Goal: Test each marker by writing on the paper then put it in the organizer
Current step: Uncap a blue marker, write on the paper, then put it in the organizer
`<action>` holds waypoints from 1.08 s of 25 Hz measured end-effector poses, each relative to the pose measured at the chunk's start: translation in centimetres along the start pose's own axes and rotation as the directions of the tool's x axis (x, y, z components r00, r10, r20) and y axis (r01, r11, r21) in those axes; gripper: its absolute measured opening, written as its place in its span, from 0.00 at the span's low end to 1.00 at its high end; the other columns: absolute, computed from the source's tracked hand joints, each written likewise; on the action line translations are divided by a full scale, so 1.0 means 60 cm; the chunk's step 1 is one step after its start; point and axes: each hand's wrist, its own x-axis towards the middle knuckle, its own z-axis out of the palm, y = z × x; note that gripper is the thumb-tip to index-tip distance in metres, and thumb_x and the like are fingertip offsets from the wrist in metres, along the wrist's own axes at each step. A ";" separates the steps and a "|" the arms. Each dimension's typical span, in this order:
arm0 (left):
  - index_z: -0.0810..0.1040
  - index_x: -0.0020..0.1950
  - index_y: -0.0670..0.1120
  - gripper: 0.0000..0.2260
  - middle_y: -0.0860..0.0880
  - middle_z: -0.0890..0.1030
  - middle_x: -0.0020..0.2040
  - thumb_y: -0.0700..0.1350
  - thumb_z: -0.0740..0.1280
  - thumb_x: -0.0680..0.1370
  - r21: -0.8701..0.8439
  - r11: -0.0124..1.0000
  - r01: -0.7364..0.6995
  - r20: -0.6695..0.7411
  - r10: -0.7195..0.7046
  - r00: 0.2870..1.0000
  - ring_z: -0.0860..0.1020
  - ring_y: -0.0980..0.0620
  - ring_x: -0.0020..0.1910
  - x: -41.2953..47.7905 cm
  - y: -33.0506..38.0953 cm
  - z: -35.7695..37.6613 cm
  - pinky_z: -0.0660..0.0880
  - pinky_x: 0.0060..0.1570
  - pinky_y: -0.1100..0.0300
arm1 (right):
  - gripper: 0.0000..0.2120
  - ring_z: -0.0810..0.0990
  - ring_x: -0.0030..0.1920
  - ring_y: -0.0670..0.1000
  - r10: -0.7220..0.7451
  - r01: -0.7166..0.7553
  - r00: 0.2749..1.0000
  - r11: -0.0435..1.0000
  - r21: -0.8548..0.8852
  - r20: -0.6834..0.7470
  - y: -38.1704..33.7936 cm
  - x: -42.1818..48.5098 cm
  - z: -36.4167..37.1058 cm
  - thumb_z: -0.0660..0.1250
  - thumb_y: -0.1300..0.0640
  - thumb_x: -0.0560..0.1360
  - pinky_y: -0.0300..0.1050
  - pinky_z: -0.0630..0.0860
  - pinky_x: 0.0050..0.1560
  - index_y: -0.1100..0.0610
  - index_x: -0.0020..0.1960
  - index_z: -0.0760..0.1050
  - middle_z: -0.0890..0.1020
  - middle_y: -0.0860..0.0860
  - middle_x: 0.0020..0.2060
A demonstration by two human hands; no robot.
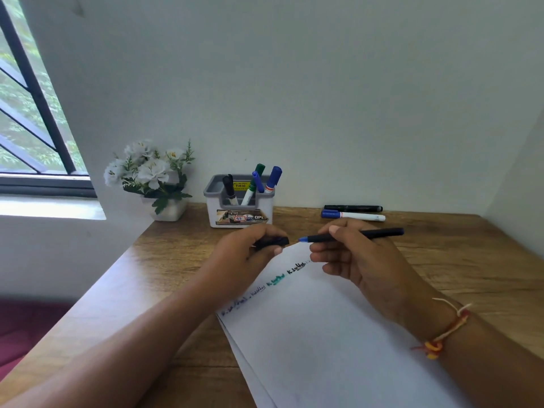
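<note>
My right hand [359, 260] holds a thin dark pen [379, 233] with a blue tip, uncapped, its tip pointing left just above the far edge of the white paper [318, 343]. My left hand [247, 254] grips the pen's dark cap [275, 242], a short gap from the tip. Several scribbled words in blue, green and black run along the paper's left edge. The grey-and-white organizer [240, 213] stands at the back of the desk with several markers upright in it. A black marker [353, 208] and a white marker with a blue cap [353, 215] lie at the back right.
A white pot of white flowers [153, 178] sits left of the organizer in the corner. The wooden desk [471, 260] meets walls at the back and right. A window is at far left. The desk's left edge drops off to a dark red surface.
</note>
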 end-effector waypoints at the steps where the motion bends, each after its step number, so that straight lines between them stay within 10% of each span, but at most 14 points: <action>1: 0.78 0.60 0.59 0.11 0.67 0.78 0.50 0.46 0.68 0.80 -0.034 0.999 -0.004 -0.004 0.004 1.000 0.77 0.67 0.50 -0.001 0.002 0.000 0.71 0.50 0.73 | 0.11 0.87 0.41 0.53 0.003 -0.003 1.000 1.000 0.002 0.010 -0.001 -0.003 0.002 0.60 0.59 0.83 0.42 0.81 0.37 0.58 0.48 0.81 0.87 0.59 0.41; 15: 0.83 0.54 0.61 0.16 0.55 0.87 0.48 0.39 0.72 0.76 -0.276 0.961 0.006 0.079 0.017 0.997 0.85 0.56 0.47 -0.008 0.015 0.000 0.81 0.51 0.61 | 0.03 0.85 0.41 0.44 -0.011 0.020 0.999 0.979 -0.201 0.045 0.019 -0.007 0.011 0.76 0.55 0.73 0.39 0.79 0.40 0.54 0.43 0.84 0.87 0.50 0.39; 27: 0.85 0.50 0.48 0.11 0.49 0.86 0.44 0.43 0.76 0.69 -0.546 0.835 0.063 -0.075 -0.123 0.990 0.84 0.52 0.42 -0.010 0.053 -0.039 0.81 0.46 0.63 | 0.11 0.86 0.45 0.48 0.023 -0.038 0.996 0.986 0.164 0.089 0.022 0.001 0.014 0.75 0.53 0.69 0.41 0.82 0.43 0.55 0.50 0.85 0.88 0.53 0.45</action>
